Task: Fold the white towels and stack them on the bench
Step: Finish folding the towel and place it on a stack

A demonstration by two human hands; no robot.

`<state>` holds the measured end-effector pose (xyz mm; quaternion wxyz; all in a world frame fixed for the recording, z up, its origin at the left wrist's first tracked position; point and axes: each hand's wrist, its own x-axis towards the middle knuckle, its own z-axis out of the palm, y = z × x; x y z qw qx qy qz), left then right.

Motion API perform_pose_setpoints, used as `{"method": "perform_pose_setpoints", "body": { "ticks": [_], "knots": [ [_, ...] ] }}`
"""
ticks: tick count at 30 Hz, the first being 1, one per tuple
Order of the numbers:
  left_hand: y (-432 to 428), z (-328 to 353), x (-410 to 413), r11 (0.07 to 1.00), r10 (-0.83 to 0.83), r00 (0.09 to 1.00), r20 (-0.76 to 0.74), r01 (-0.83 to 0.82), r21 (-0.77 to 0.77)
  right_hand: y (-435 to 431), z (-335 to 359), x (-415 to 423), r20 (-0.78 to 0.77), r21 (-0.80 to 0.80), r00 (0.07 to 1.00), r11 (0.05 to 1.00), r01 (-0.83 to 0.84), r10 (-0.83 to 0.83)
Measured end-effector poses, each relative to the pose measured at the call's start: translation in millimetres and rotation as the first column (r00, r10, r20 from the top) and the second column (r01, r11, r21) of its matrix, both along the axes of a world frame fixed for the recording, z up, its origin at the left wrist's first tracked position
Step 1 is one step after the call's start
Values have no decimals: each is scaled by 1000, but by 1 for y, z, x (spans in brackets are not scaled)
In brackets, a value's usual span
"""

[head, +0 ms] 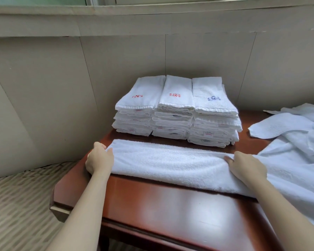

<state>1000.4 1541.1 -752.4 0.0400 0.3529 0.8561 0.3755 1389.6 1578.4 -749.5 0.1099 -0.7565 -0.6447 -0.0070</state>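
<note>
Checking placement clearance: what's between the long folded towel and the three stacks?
Head view: only a narrow strip of bare red-brown bench separates the long folded towel from the three towel stacks. Nothing lies on it.

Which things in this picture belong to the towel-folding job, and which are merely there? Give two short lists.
Part of the job:
long folded towel
left hand
right hand
three stacks of folded towels
unfolded towels
bench

Merely there:
wall panels
window ledge
patterned carpet
</note>
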Motion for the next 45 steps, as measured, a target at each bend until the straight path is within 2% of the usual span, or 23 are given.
{"method": "perform_pose_setpoints", "body": {
  "ticks": [4,6,8,11,12,14,20,25,29,31,34,37,39,41,43,45],
  "knots": [
    [-3,7,14,992,10,972,-233,-39,-124,-7,-1,-8,4,26,999,999,44,-44],
    [-3,13,27,984,-89,937,-337,30,-178,-10,0,-13,92,46,994,998,49,-53],
    [2,17,51,940,-282,881,-379,173,-295,-16,2,-14,188,69,980,997,46,-58],
    [10,12,102,752,-599,762,-247,429,-501,-26,6,-7,235,63,970,997,51,-65],
    [12,9,120,693,-655,731,-191,481,-536,-30,7,-2,235,56,970,997,53,-64],
    [15,5,151,637,-712,683,-163,532,-557,-38,10,12,229,34,971,997,65,-71],
    [21,7,228,543,-816,562,-138,662,-516,-73,31,79,135,-76,981,986,151,-139],
    [14,9,295,433,-896,419,-147,751,-498,-114,44,139,99,-77,965,965,249,-241],
    [9,9,335,421,-905,394,-161,777,-468,-131,56,188,28,-125,928,919,373,-373],
    [8,8,347,448,-893,414,-175,788,-423,-134,59,211,-96,-119,902,904,410,-421],
    [9,6,352,518,-855,479,-197,800,-303,-125,62,238,-380,107,835,878,466,-397],
    [13,0,345,554,-828,522,-206,819,-150,-104,64,240,-559,416,816,801,430,-148],
    [16,-2,337,559,-822,548,-157,828,-39,-89,52,234,-575,487,816,774,404,-63],
    [19,-3,327,574,-812,568,-132,819,-11,-79,26,233,-540,428,830,803,415,-141],
    [23,-7,321,550,-831,536,-149,832,-73,-75,1,235,-403,329,867,838,436,-292],
    [25,-8,320,497,-865,469,-179,852,-168,-71,-4,239,-374,297,856,828,475,-357]
  ]
}}
